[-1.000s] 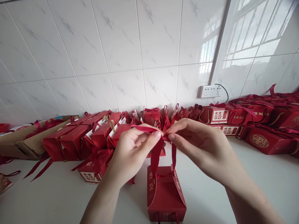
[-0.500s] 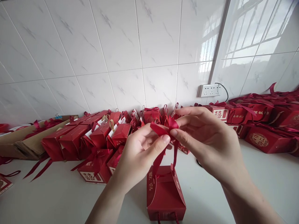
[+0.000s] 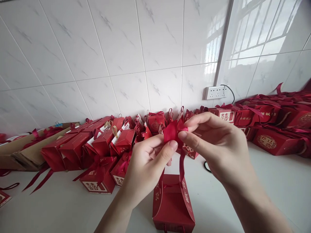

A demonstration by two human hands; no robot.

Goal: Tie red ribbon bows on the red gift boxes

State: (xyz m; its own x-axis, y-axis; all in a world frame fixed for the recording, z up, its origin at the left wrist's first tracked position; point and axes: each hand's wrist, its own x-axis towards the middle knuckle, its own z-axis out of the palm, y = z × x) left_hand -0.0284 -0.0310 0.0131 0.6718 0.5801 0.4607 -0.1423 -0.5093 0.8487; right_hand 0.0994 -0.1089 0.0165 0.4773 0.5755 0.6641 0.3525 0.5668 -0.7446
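A dark red satin ribbon (image 3: 171, 131) is pinched between both hands, looped near its middle. My left hand (image 3: 150, 158) grips it between thumb and index finger. On the other side, my right hand (image 3: 211, 142) pinches the ribbon's right part between thumb and fingertips. The ribbon's tails run down to a red gift box (image 3: 173, 204) standing on the white table below the hands. Gold characters mark the box's side flaps, and twisted cord shows at its near face. The exact form of the loop is partly hidden by my fingers.
Rows of red gift boxes (image 3: 102, 139) line the tiled wall. More ribboned boxes (image 3: 269, 142) are stacked at the right. A cardboard box (image 3: 29, 153) holding ribbons lies at the left. A white power strip (image 3: 216, 93) is on the wall, and a black loop (image 3: 207, 166) lies on the table (image 3: 213, 200).
The ribbon between my hands has spread into a broader loop. My fingers have shifted slightly on it, and the view has moved a little.
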